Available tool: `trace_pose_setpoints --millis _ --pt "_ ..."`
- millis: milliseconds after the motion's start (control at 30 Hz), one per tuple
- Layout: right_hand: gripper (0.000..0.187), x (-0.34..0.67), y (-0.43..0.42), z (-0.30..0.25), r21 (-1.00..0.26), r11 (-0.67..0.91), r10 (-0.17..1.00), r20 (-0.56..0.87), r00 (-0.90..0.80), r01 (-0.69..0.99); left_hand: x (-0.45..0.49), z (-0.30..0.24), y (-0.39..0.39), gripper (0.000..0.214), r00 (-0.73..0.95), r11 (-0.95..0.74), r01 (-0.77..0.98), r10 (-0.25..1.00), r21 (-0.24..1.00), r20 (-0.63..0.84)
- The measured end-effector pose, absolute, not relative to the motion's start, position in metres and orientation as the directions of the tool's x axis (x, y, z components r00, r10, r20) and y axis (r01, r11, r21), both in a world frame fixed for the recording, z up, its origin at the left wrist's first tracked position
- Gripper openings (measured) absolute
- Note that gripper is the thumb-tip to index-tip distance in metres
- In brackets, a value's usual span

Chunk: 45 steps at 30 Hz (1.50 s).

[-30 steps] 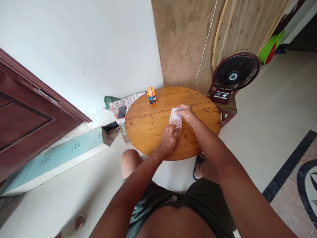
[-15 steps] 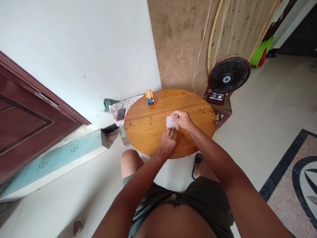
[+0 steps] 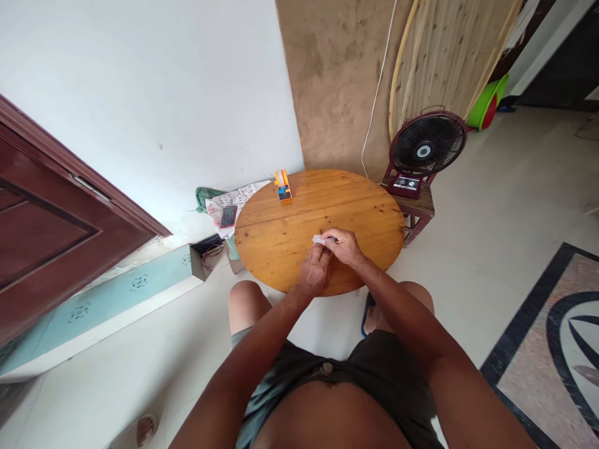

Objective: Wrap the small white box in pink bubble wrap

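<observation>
On my far left, a dark red door (image 3: pixel 56 249) is standing beside the white wall (image 3: pixel 154 81). Next to it, a long pale blue box (image 3: pixel 107 293) is lying on the floor. A green bag (image 3: pixel 203 199) and a white bag (image 3: pixel 248 188) with red and black marks are sitting by the wall, and a dark flat thing (image 3: pixel 228 216) is lying on the white bag. Then comes my wooden table (image 3: pixel 266 243). A little orange and blue toy (image 3: pixel 283 186) is sitting near its far edge, well apart from my hands. My left hand (image 3: pixel 314 270) is leaning over the near part of the table. Its fingers are curling close together, just by the pale sheet (image 3: pixel 319 239); I cannot tell if they are gripping it. The sheet is showing as a small, narrow bit over the middle of the table. I cannot tell if it is paper or cloth. My right hand (image 3: pixel 345 246) is coming in from the right, and its thumb and fingers are pinching the sheet tight. Farther right, a white cord (image 3: pixel 378 84) is hanging down, a fan (image 3: pixel 423 149) is standing on a stool (image 3: pixel 421 204), and a green tub (image 3: pixel 482 109) is sitting behind.
</observation>
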State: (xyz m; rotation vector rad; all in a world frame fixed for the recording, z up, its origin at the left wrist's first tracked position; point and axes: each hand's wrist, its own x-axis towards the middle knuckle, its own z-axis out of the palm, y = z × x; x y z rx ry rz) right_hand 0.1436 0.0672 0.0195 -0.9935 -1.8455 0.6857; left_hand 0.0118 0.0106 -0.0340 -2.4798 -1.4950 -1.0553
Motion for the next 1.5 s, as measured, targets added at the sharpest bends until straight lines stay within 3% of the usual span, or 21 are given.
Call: trace_pose_setpoints --millis 233,300,400,433,533,633,767,867,967,1133,1367,1500 --pt "0.015 0.143 0.063 0.009 -0.691 0.580 0.815 0.488 -0.314 0.432 -0.011 -0.036 -0.004 0.044 0.342 -0.614 0.719 0.720 0.325 0.603" --pt "0.017 0.143 0.062 0.006 -0.656 0.600 0.800 0.500 -0.332 0.458 -0.024 -0.039 -0.006 0.041 0.306 -0.607 0.686 0.742 0.402 0.597" --pt "0.019 0.142 0.062 0.001 -0.612 0.642 0.766 0.538 -0.353 0.462 -0.045 -0.038 0.006 0.038 0.105 -0.432 0.689 0.854 0.582 0.510" --pt "0.019 0.142 0.063 -0.001 -0.601 0.651 0.758 0.547 -0.356 0.463 -0.050 -0.036 0.014 0.046 0.068 -0.388 0.684 0.877 0.617 0.476" --pt "0.020 0.142 0.062 -0.001 -0.590 0.648 0.760 0.539 -0.362 0.481 -0.057 -0.025 0.045 0.070 0.220 -0.427 0.675 0.895 0.602 0.388" --pt "0.019 0.142 0.060 0.001 -0.589 0.651 0.758 0.529 -0.381 0.478 -0.050 -0.019 0.069 0.067 0.424 -0.530 0.587 0.845 0.612 0.325" --pt "0.018 0.143 0.058 0.004 -0.585 0.670 0.741 0.553 -0.379 0.456 -0.043 -0.027 0.072 0.072 0.472 -0.553 0.540 0.823 0.634 0.317" --pt "0.018 0.143 0.059 0.002 -0.595 0.638 0.767 0.545 -0.338 0.489 -0.054 -0.036 0.056 0.078 0.371 -0.503 0.533 0.861 0.680 0.347" --pt "0.017 0.142 0.063 -0.002 -0.627 0.614 0.784 0.554 -0.280 0.479 -0.065 -0.038 0.038 0.054 0.148 -0.402 0.551 0.909 0.731 0.389" --pt "0.016 0.140 0.070 -0.002 -0.700 0.592 0.802 0.560 -0.206 0.401 -0.055 -0.032 0.033 0.018 0.211 -0.499 0.611 0.851 0.615 0.480" --pt "0.014 0.144 0.070 0.005 -0.764 0.526 0.850 0.480 -0.217 0.374 -0.025 -0.032 0.036 0.025 0.234 -0.562 0.725 0.745 0.399 0.624" --pt "0.013 0.143 0.071 0.003 -0.758 0.537 0.844 0.487 -0.226 0.371 -0.026 -0.035 0.029 0.028 0.268 -0.583 0.692 0.755 0.426 0.598"
